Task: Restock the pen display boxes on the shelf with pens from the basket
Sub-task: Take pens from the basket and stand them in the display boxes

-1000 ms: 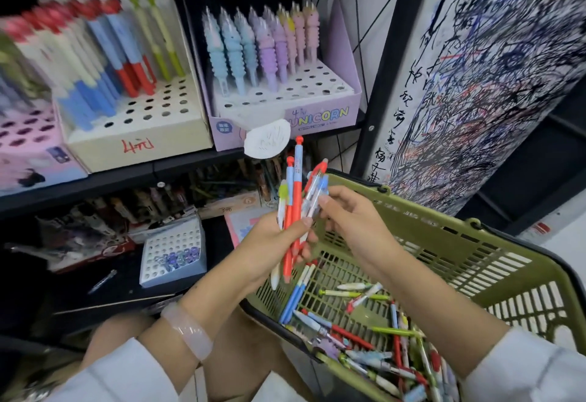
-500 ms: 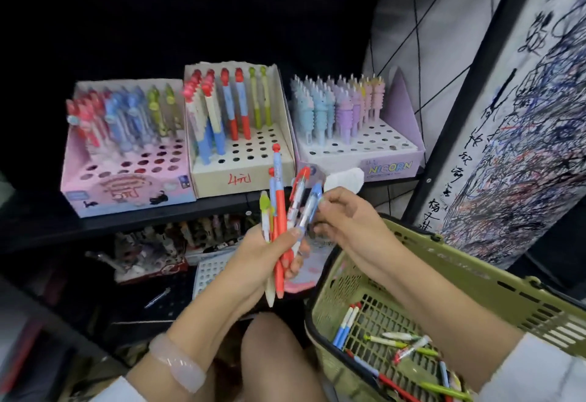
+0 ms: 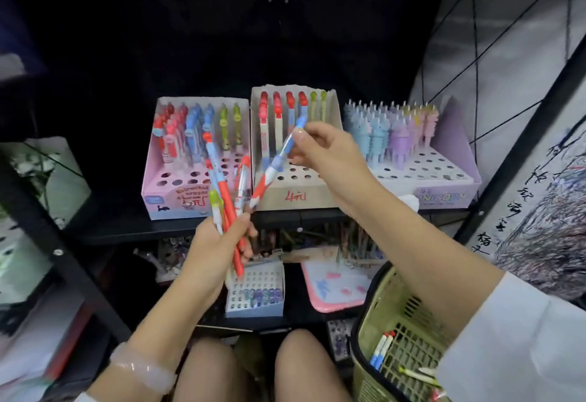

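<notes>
Three display boxes stand side by side on the shelf [image 3: 190, 227], and you work across them from the left. Your pink box [image 3: 158, 192] is printed card with round holes; red, blue and green pens stand in its back rows, the front holes bare. Your left hand [image 3: 211, 243] has its grip closed round a bundle of pens [image 3: 226, 198], fanned upward, just in front of that box. They are slim, stiff plastic barrels, light and smooth, so they will likely slide against each other; keep the squeeze low on the barrels. Next, the beige box [image 3: 295, 198] is plain card, with a few red and green pens at the back. Your right hand [image 3: 323, 151] pinches one blue-and-white pen [image 3: 277, 160] near its top end, tip slanting down in front of the beige holes. Hold it near the middle, I judge, to steer the tip. Further right, the lilac box [image 3: 456, 186] carries ridged pastel pens. Lowest right, the green basket [image 3: 377, 313], a rigid plastic lattice, holds loose pens.
</notes>
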Available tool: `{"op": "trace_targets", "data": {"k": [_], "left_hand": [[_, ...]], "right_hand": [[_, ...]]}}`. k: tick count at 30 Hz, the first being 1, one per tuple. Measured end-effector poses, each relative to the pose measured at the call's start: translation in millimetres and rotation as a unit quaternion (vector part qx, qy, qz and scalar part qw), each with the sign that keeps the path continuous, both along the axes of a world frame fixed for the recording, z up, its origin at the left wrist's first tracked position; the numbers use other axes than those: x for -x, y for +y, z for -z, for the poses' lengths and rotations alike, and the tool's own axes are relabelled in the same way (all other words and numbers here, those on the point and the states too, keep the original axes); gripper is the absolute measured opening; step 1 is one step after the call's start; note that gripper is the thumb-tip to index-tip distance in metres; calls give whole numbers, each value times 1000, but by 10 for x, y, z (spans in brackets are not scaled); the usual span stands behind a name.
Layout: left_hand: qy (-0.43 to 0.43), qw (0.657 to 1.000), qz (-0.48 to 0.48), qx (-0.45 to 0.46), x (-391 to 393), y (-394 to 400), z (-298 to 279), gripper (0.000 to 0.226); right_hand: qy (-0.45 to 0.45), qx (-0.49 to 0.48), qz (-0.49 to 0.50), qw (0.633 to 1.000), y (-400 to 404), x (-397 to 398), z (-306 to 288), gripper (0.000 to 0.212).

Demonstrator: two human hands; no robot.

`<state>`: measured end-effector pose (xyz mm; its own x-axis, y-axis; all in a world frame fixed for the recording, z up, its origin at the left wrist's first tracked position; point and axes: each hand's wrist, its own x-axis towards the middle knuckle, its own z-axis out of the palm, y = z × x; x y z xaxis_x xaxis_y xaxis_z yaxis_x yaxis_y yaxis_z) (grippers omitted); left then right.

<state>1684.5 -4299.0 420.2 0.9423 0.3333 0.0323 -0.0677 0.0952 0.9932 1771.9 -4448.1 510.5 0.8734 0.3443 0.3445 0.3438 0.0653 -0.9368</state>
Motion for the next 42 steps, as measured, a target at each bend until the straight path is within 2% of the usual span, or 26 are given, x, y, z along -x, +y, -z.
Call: {"op": "trace_targets", "data": {"k": [6,10,12,18,24,28,31,37,42], "left_hand": [[-3,998,-56,6,14,391,-99,30],[-10,997,-76,14,56,565,-116,33],[-21,996,-78,22,73,629,-109,31],[-55,995,-72,44,63,714,-36,6],[-25,997,-64,-18,65,777,33,21],[-39,998,-54,-8,67,789,25,11],[-32,998,-56,3,76,778,-2,23],[-20,998,-55,9,88,740,-38,35],[-20,998,-55,2,106,757,-13,31]], "right_hand": [[-104,98,53,988,648,-142,-226,10],[-206,182,107,956,963,-184,-203,10],[-224,204,116,946,1057,-209,-171,15],[-201,252,117,939,1219,-241,-6,21],[-182,241,97,948,1260,-234,53,21],[-191,179,113,958,1259,-232,-58,20],[-208,140,126,960,1264,-262,-127,19],[-198,278,86,936,1345,-330,76,23],[-166,299,84,936,1386,-371,120,28]]}}
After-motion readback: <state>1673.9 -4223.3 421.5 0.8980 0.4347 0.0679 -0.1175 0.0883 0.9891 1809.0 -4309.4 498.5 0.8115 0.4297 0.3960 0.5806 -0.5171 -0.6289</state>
